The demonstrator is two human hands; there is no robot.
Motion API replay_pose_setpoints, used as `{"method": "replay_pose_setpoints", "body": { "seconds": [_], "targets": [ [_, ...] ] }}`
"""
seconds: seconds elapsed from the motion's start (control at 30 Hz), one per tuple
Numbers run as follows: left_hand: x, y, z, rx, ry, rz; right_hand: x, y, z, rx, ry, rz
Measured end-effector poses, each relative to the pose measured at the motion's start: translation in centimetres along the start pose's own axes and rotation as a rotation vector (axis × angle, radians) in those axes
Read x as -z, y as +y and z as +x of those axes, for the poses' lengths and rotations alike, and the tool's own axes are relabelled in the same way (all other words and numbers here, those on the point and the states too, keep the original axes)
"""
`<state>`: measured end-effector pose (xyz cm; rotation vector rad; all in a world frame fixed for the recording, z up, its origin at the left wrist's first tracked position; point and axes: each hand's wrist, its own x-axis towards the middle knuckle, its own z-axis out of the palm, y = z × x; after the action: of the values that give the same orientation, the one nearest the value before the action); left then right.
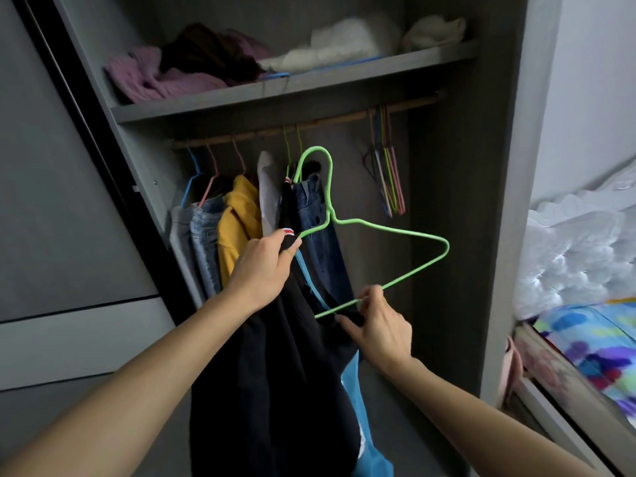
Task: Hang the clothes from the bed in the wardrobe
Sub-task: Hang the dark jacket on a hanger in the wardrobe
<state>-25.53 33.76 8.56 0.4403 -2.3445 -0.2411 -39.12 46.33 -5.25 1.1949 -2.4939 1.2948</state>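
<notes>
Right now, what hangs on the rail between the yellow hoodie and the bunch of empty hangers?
Head view: a pale garment and blue jeans next to the yellow hoodie, then bare rail up to the empty hangers.

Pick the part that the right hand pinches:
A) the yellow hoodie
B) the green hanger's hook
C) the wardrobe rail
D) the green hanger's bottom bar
D: the right hand pinches the bottom bar of the green hanger, while the left hand grips the dark garment at the hanger's other shoulder.
</notes>
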Motion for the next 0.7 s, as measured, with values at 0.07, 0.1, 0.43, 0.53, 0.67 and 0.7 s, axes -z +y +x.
{"method": "replay_pose_setpoints", "body": {
  "seconds": [0.07, 0.1, 0.43, 0.53, 0.67, 0.7],
  "targets": [
    [0.3, -0.1, -0.4, 0.011, 0.014, -0.062, -0.6, -0.1, 0.5, -0.050, 0.050, 0.014],
    [0.5, -0.2, -0.6, 0.012, 0.023, -0.083, -0.8, -0.2, 0.7, -0.071, 0.073, 0.015],
    [2.1, -2.0, -2.3, -0.028, 0.137, -0.076, -4.1, 1.9, 2.6, -0.692, -0.228, 0.725],
    [1.8, -5.5, -4.2, -0.015, 0.112, 0.091, 0.1, 3.4, 4.9, -0.776, -0.136, 1.012],
    [0.5, -8.3, -6.3, 0.006, 0.116, 0.085, 5.1, 4.0, 6.5, -0.776, -0.230, 1.180],
    [0.2, -8.4, -6.4, 0.000, 0.117, 0.080, 5.8, 3.7, 6.7, -0.761, -0.231, 1.164]
  ]
}}
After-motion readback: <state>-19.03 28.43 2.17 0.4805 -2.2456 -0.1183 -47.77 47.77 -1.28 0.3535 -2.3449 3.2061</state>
